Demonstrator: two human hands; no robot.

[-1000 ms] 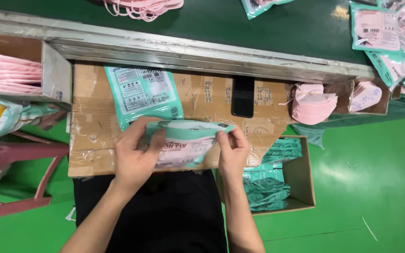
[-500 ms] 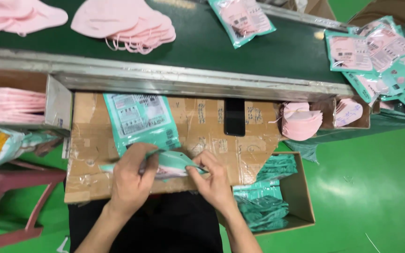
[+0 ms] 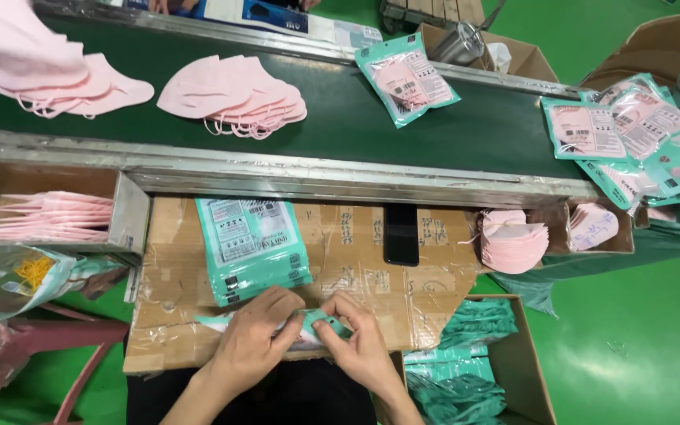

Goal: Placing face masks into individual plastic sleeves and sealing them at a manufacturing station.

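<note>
Teal and pink fill the one view, from the head camera looking down. At six o'clock both hands meet over a teal pouch (image 3: 308, 327) lying at the near edge of a taped cardboard tabletop (image 3: 434, 295). The left hand (image 3: 257, 330) pinches the pouch's left part between thumb and fingers, and the right hand (image 3: 356, 342) pinches its right end, fingertips close together as if pressing along the pouch's edge; whether that edge is already closed cannot be told. Something pale shows inside the pouch, so it seems to be filled.

Just beyond the hands, toward eleven o'clock, lies a stack of flat teal pouches (image 3: 253, 248), which looks like the supply not yet used. A dark phone (image 3: 401, 234) lies on the cardboard at one o'clock. At three o'clock sits a pile of pink masks (image 3: 513, 240) in an open cardboard tray, and at nine o'clock more pink masks (image 3: 49, 216) are stacked in a box. At five o'clock an open carton (image 3: 525, 370) holds a heap of teal packs, which I take for finished ones.

Across the top runs a dark green belt (image 3: 340, 110) carrying loose pink masks at eleven o'clock, one filled pouch (image 3: 407, 79) at twelve, and several more at two o'clock. With so many masks and pouches waiting, much work seems left.
</note>
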